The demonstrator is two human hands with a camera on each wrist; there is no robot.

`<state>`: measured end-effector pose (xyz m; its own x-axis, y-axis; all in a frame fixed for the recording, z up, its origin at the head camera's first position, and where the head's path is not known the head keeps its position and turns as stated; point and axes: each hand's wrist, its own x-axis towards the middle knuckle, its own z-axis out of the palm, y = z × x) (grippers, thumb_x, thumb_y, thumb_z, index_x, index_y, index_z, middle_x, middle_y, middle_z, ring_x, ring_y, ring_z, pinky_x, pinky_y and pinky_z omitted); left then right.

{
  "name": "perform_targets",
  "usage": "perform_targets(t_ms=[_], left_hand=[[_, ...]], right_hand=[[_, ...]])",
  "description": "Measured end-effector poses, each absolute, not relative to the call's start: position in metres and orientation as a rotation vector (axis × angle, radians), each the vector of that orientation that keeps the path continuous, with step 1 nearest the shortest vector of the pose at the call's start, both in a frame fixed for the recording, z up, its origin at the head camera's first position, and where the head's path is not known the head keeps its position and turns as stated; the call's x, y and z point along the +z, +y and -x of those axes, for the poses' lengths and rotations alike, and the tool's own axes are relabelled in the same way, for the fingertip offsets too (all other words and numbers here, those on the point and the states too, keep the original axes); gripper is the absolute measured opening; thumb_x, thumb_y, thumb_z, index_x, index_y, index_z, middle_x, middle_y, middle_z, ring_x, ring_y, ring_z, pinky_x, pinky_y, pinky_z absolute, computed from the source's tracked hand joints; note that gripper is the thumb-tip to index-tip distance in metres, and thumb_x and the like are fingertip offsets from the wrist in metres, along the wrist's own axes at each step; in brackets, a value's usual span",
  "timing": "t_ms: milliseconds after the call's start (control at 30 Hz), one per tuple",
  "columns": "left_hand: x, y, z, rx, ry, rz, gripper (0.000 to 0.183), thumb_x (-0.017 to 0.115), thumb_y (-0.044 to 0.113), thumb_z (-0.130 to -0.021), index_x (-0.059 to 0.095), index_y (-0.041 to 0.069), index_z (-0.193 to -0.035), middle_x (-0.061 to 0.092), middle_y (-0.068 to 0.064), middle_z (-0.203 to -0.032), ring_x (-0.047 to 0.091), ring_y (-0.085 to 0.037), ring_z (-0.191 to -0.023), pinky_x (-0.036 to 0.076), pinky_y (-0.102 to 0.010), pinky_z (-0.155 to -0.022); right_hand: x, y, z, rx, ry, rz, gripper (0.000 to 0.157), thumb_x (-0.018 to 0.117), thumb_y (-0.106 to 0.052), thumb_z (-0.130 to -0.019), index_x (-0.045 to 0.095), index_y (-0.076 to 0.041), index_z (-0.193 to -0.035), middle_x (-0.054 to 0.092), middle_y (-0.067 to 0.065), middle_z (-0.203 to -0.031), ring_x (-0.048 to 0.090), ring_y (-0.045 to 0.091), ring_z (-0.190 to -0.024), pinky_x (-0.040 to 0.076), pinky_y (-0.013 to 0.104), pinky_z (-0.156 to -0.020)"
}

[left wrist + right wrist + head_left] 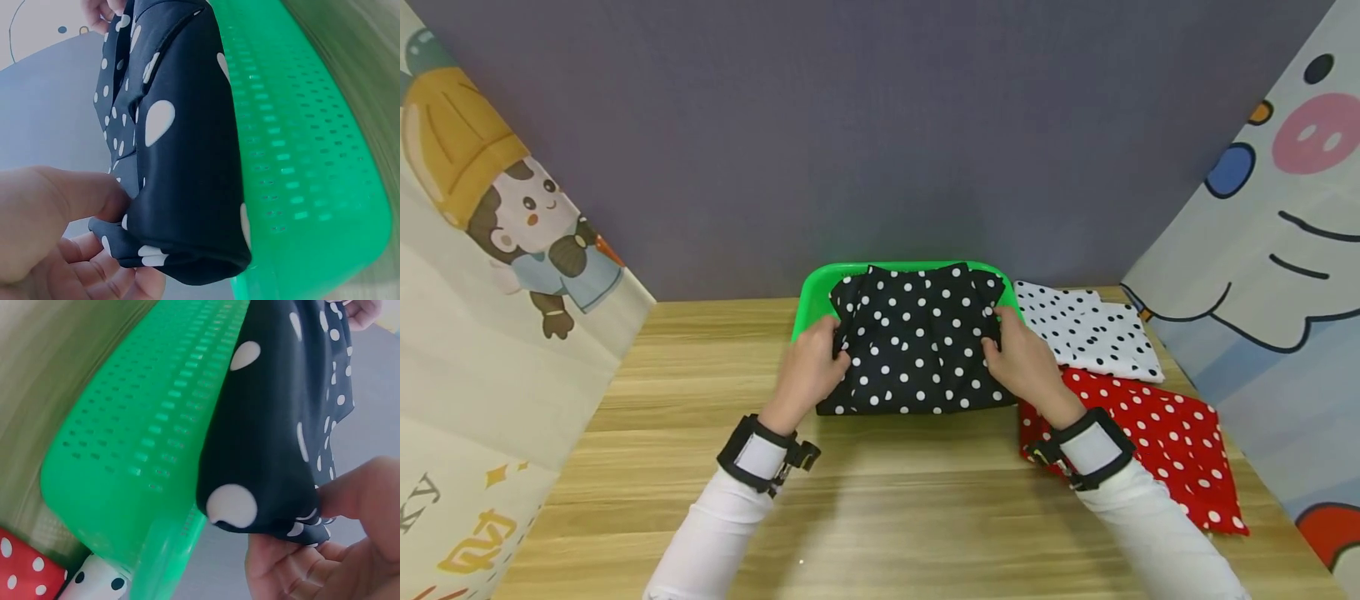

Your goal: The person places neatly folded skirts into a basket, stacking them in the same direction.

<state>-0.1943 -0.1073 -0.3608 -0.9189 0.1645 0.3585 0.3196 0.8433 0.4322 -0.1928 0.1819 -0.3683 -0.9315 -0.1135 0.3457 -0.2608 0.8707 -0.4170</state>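
A folded black cloth with white polka dots [917, 342] lies over the top of a green plastic basket [814, 298] and hangs past its front rim. My left hand [812, 363] pinches the cloth's left edge, thumb above and fingers below, as the left wrist view shows. On the opposite edge, my right hand [1024, 358] grips the cloth the same way; in the right wrist view its thumb [350, 494] presses on the fabric. The basket's perforated side [300, 137] shows beneath the cloth in both wrist views. Most of the basket's inside is hidden by the cloth.
To the right of the basket lie a folded white cloth with black dots [1086, 329] and, nearer, a red cloth with white dots [1157, 442], partly under my right forearm. A grey panel [880, 150] stands behind the basket, with printed side panels left and right.
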Motion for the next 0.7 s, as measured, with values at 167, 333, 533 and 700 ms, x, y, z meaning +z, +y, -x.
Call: perform_targets(t_ms=[167,333,533,700], left_hand=[[-0.356,-0.106,0.206,-0.708,-2.749,0.354,0.038,0.066,0.007,-0.077,0.055,-0.003,-0.111,0.063,-0.017,-0.101,0.06,-0.026,-0.076,0.05,-0.037,-0.057],[-0.35,-0.105,0.218,-0.688,-2.801,0.346,0.04,0.064,0.008,-0.078,0.054,-0.003,-0.115,0.063,-0.017,-0.104,0.061,-0.026,-0.075,0.05,-0.037,-0.058],[-0.346,-0.101,0.232,-0.664,-2.858,0.327,0.042,0.062,0.01,-0.078,0.053,-0.002,-0.118,0.063,-0.015,-0.102,0.059,-0.023,-0.072,0.048,-0.035,-0.053],[-0.345,-0.097,0.241,-0.646,-2.895,0.298,0.043,0.062,0.01,-0.079,0.051,-0.001,-0.118,0.062,-0.015,-0.1,0.06,-0.027,-0.075,0.049,-0.04,-0.055]], right_hand=[[-0.363,0.182,0.205,0.652,-2.768,-0.281,0.048,0.055,-0.013,-0.087,0.039,0.008,-0.127,0.063,0.028,-0.094,0.06,0.031,-0.063,0.045,0.041,-0.048],[-0.359,0.183,0.216,0.653,-2.812,-0.29,0.048,0.054,-0.013,-0.087,0.039,0.009,-0.128,0.06,0.019,-0.071,0.056,0.025,-0.055,0.039,0.033,-0.043],[-0.357,0.185,0.23,0.677,-2.851,-0.287,0.049,0.052,-0.012,-0.088,0.037,0.01,-0.129,0.055,0.012,-0.063,0.05,0.021,-0.049,0.035,0.029,-0.041],[-0.354,0.185,0.24,0.683,-2.903,-0.247,0.05,0.049,-0.014,-0.09,0.034,0.008,-0.132,0.053,0.012,-0.062,0.049,0.021,-0.048,0.034,0.029,-0.04]])
